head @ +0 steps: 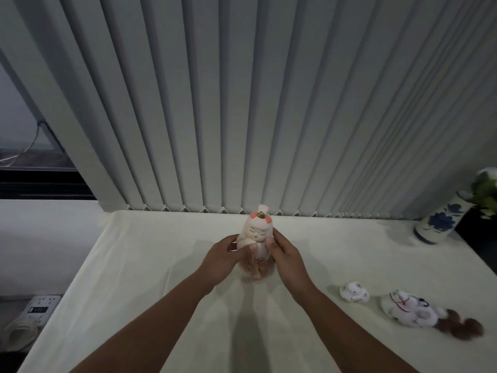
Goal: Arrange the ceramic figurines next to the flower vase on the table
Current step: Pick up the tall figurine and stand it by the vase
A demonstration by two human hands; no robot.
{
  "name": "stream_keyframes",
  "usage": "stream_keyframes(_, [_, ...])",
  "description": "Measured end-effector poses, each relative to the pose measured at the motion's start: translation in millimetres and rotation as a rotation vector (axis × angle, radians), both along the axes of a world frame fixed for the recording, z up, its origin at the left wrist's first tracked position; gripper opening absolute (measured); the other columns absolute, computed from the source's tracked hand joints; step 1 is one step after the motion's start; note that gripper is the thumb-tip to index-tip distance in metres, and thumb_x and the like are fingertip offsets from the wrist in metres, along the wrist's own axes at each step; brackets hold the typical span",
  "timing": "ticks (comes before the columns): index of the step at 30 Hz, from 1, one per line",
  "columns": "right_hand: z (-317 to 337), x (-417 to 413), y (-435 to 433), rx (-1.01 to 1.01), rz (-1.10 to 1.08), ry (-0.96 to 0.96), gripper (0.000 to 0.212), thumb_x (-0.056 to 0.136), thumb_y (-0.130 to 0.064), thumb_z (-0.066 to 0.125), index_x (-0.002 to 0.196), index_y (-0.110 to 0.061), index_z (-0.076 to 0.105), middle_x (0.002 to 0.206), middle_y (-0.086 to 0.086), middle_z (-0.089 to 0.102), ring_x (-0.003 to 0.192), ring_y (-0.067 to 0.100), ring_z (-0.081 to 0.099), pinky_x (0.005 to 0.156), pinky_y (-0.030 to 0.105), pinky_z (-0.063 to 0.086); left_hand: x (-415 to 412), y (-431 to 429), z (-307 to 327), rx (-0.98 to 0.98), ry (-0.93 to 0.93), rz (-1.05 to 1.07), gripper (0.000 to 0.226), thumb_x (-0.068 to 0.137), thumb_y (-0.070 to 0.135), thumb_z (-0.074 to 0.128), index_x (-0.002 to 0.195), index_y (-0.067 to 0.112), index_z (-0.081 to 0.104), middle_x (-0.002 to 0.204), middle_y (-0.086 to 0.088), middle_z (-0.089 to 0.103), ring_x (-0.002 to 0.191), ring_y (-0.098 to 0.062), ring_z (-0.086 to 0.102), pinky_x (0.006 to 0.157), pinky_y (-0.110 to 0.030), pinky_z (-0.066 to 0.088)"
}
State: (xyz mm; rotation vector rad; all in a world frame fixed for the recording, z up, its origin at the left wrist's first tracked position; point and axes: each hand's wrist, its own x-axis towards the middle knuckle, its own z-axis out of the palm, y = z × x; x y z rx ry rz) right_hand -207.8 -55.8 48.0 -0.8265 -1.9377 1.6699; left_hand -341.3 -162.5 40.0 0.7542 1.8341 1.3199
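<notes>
Centrally, left hand (223, 261) and right hand (286, 258) clasp, fingers curled against its sides, a smooth, rounded ceramic doll figurine (256, 235) upright on the white-clothed table (139, 278).

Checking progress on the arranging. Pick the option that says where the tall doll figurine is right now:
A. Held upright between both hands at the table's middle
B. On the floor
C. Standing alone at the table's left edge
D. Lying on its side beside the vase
A: the doll figurine stands upright, with the left hand and right hand clasping its sides, far from the vase.
</notes>
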Motion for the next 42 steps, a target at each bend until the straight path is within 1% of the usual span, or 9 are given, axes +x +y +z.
stream_keyframes(4, [6,22,23,0.039,-0.024,-0.026,0.028,0.1,-0.032,0.047,0.121,-0.043,0.06,0.115,-0.021,0.07,0.106,-0.002,0.064,0.093,0.028,0.05,16,25,4,-0.001,-0.001,-0.04,0.035,0.082,0.047,0.071,0.113,0.033,0.068,0.108,0.01,0.075,0.101,-0.005,0.068,0.093,-0.027,0.052])
stream_keyframes(11, [8,60,65,0.007,-0.077,-0.069,0.025,0.099,-0.033,0.048,0.117,-0.042,0.062,0.109,-0.017,0.073,0.102,0.001,0.066,0.089,0.03,0.051,54,70,8,-0.002,-0.037,-0.078,0.03,0.079,0.048,0.072,0.107,0.036,0.07,0.102,0.01,0.077,0.093,-0.002,0.071,0.081,-0.021,0.051])
stream_keyframes(15, [0,76,85,-0.053,-0.09,-0.093,0.023,0.099,-0.033,0.048,0.111,-0.046,0.062,0.107,-0.015,0.073,0.101,0.004,0.067,0.09,0.033,0.052,71,89,2,-0.025,-0.034,-0.079,0.029,0.08,0.048,0.071,0.106,0.036,0.07,0.102,0.01,0.077,0.094,-0.005,0.072,0.09,-0.029,0.055])
stream_keyframes(17, [-6,83,93,-0.077,-0.096,-0.104,0.023,0.099,-0.033,0.048,0.114,-0.043,0.062,0.109,-0.011,0.073,0.103,0.007,0.067,0.093,0.036,0.052,78,95,-1,-0.031,-0.034,-0.081,0.027,0.081,0.046,0.071,0.105,0.035,0.071,0.1,0.009,0.078,0.093,-0.006,0.072,0.093,-0.033,0.056])
stream_keyframes(21, [-14,94,102,-0.105,-0.091,-0.114,0.023,0.099,-0.032,0.048,0.116,-0.038,0.061,0.111,-0.009,0.072,0.105,0.009,0.066,0.093,0.035,0.052,90,102,-4,-0.053,-0.039,-0.08,0.029,0.082,0.044,0.071,0.109,0.033,0.07,0.104,0.005,0.077,0.097,-0.009,0.072,0.097,-0.037,0.055])
stream_keyframes(28, [-24,105,112,-0.14,-0.087,-0.103,0.02,0.098,-0.03,0.05,0.111,-0.039,0.062,0.107,-0.01,0.072,0.103,0.008,0.066,0.091,0.034,0.052,105,106,-7,-0.065,-0.021,-0.048,0.03,0.081,0.045,0.072,0.11,0.034,0.069,0.106,0.007,0.076,0.1,-0.009,0.07,0.098,-0.038,0.054])
stream_keyframes(33, [-34,115,113,-0.16,-0.095,-0.095,0.019,0.097,-0.031,0.051,0.113,-0.039,0.059,0.11,-0.008,0.07,0.107,0.012,0.064,0.096,0.04,0.051,111,107,-11,-0.049,-0.003,-0.058,0.034,0.076,0.048,0.072,0.108,0.04,0.069,0.102,0.011,0.077,0.095,-0.006,0.072,0.098,-0.038,0.054])
stream_keyframes(38, [-33,124,114,-0.177,-0.062,-0.099,0.019,0.098,-0.031,0.049,0.112,-0.04,0.059,0.108,-0.015,0.069,0.107,0.005,0.062,0.095,0.037,0.049,113,106,-9,-0.067,0.026,-0.105,0.04,0.077,0.051,0.07,0.113,0.035,0.067,0.109,0.007,0.075,0.101,-0.011,0.071,0.101,-0.039,0.052])
stream_keyframes(42, [-30,128,113,-0.128,-0.024,-0.107,0.029,0.097,-0.02,0.053,0.121,-0.035,0.058,0.117,-0.015,0.068,0.109,0.005,0.063,0.092,0.033,0.05,114,104,-11,-0.07,0.001,-0.121,0.039,0.081,0.036,0.075,0.118,0.03,0.064,0.114,0.003,0.074,0.101,-0.018,0.071,0.101,-0.044,0.052])
